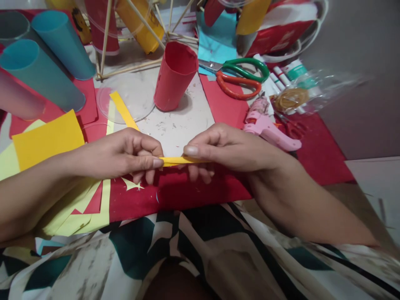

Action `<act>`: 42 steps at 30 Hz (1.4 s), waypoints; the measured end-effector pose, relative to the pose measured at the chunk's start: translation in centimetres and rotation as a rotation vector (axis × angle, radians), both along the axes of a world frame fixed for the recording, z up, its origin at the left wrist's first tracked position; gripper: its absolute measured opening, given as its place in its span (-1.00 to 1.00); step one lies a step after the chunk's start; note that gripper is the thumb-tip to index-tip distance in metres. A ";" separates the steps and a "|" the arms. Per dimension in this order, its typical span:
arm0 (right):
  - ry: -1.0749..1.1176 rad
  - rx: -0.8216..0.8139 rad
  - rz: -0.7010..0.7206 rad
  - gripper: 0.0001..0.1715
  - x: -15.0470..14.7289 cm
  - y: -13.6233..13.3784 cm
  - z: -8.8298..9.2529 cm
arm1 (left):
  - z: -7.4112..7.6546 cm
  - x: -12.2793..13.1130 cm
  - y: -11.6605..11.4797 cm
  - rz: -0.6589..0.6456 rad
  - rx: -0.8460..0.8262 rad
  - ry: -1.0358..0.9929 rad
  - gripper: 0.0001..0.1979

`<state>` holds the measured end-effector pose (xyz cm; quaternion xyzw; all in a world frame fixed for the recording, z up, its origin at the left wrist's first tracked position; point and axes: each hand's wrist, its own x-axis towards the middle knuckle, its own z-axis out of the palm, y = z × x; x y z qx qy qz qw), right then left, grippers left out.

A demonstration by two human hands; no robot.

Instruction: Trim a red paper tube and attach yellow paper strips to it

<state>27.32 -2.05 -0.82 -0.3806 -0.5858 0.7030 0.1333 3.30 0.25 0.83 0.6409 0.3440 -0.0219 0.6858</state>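
Observation:
A narrow folded yellow paper strip (173, 161) stretches level between my two hands, near the table's front edge. My left hand (133, 154) pinches its left end between thumb and fingers. On the other end, my right hand (215, 150) presses its thumb flat along the strip, with the fingers curled underneath. Just beyond the hands stands a red paper tube (175, 79), upright and open at the top. A second yellow paper strip (123, 109) lies behind my left hand, partly over a clear plastic disc (137, 93); its lower end is hidden by that hand.
Several blue tubes (62, 46) stand at the left, behind a yellow paper sheet (46, 137). Scissors (240, 77), a pink glue gun (268, 129) and a plastic bag with rubber bands (292, 100) lie at the right. A wooden stick frame (134, 68) stands at the back.

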 end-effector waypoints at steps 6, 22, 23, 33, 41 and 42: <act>-0.038 0.035 -0.045 -0.61 0.5 -0.2 0.3 | 0.1 0.0 0.3 -0.003 -0.054 0.009 -0.75; 0.062 0.094 -0.236 -0.74 0.2 -0.7 -0.2 | -0.1 0.3 0.3 0.026 -0.084 -0.044 -0.72; 0.071 0.086 -0.241 -0.75 0.1 -0.7 -0.3 | -0.1 0.3 0.4 0.011 -0.092 -0.043 -0.72; 0.026 0.150 -0.183 -0.70 -0.6 -1.2 -1.0 | -0.3 0.6 -0.3 -0.002 -0.024 -0.012 -0.75; 0.158 0.233 -0.221 -0.91 -0.8 -1.2 -1.1 | -0.4 0.6 -0.2 0.012 -0.043 -0.027 -0.74; 0.174 0.207 -0.219 -0.91 -0.8 -1.1 -1.2 | -0.4 0.7 -0.2 0.013 -0.044 -0.036 -0.74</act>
